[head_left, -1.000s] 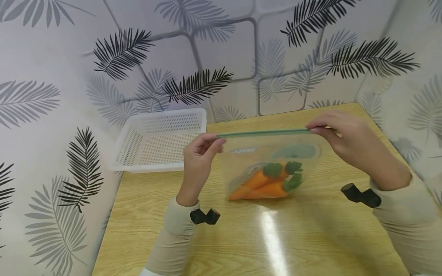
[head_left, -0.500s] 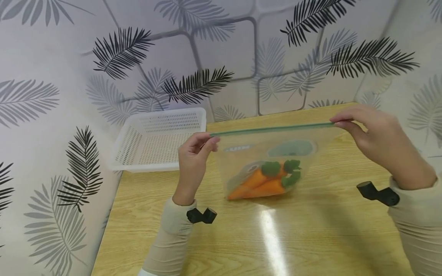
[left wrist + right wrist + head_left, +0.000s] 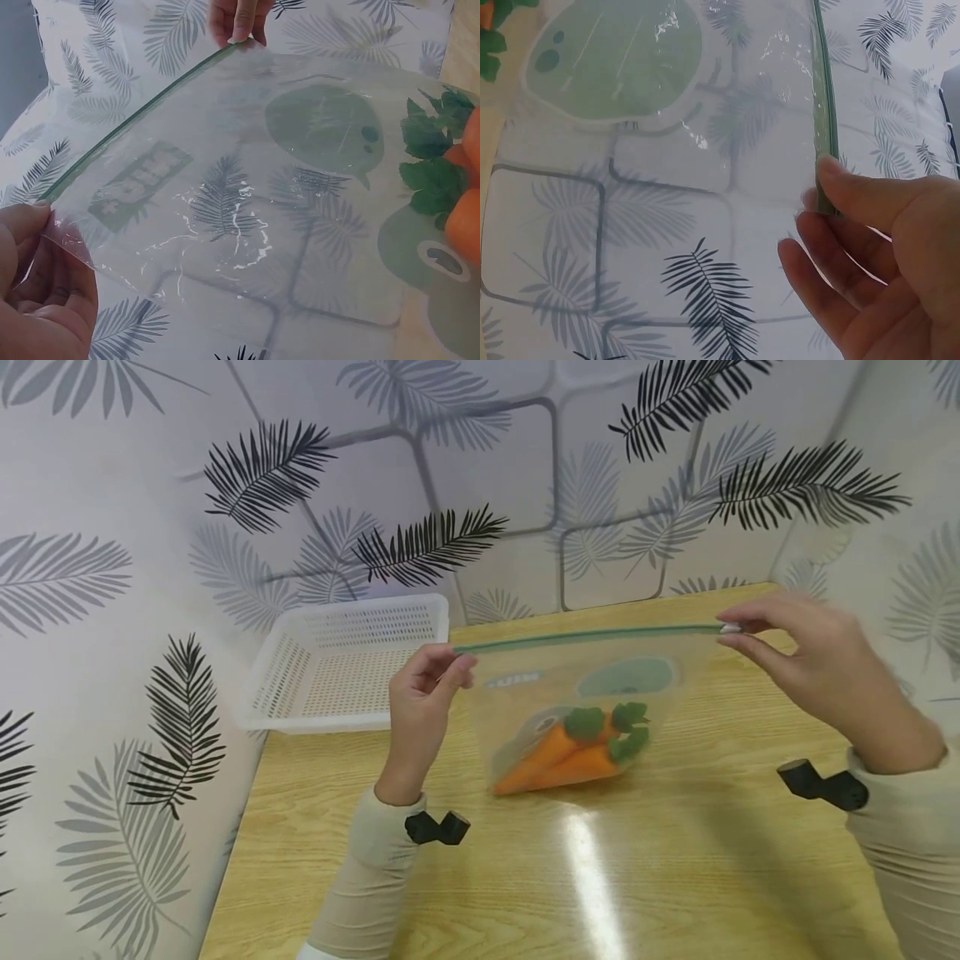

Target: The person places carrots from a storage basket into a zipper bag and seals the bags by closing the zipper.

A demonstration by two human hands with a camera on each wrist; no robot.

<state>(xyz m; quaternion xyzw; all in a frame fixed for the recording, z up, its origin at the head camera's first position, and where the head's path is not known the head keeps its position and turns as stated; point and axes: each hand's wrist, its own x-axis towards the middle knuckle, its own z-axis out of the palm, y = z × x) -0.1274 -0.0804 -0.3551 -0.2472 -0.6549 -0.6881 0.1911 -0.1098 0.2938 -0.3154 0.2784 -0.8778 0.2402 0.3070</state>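
Note:
A clear zip bag (image 3: 551, 693) with a green zip strip (image 3: 592, 635) along its top is stretched between my two hands. Orange carrots (image 3: 570, 760) with green leafy tops lie at its bottom. My left hand (image 3: 420, 714) pinches the top left corner between thumb and fingers, also seen on the hand (image 3: 49, 285) in the left wrist view. At the far end of the strip, my right hand (image 3: 817, 672) pinches with thumb and index finger; a small white piece shows at the fingertips. In the right wrist view, that hand's (image 3: 885, 255) other fingers are loosely bent.
A white perforated plastic basket (image 3: 322, 724) stands behind my left hand, near the wall. The wooden table (image 3: 675, 877) reaches back to a wall (image 3: 495, 468) with a leaf pattern. A bright light reflection crosses the table's front part.
My right hand has slid rightward along the zip strip to its right end. The left hand has shifted slightly left with its corner. The white piece now shows at the right fingertips.

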